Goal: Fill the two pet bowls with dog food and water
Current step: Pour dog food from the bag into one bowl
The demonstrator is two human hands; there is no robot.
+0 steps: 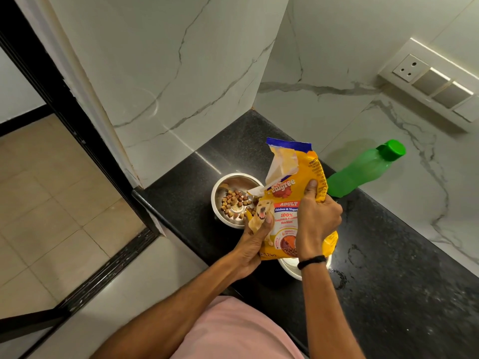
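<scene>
a yellow plastic dog food bag (285,211) is held up over a black speckled stone table (388,255). the left grip (255,244) clenches the bag's lower left corner, with the thumb pressed on the dog picture. the right grip (318,218) clenches the bag's right side, with the thumb pointing up along the edge. the bag leans to the left, and its torn open corner hangs over the rim of a round shiny steel bowl (220,187). this bowl sits on the table just left of the bag and has brown food bits in it. a second shiny steel bowl (287,268) sits under the bag's bottom end, mostly hidden, so i cannot tell what is in it. a green plastic bottle with a green cap (363,172) stands on the table just right of the bag.
</scene>
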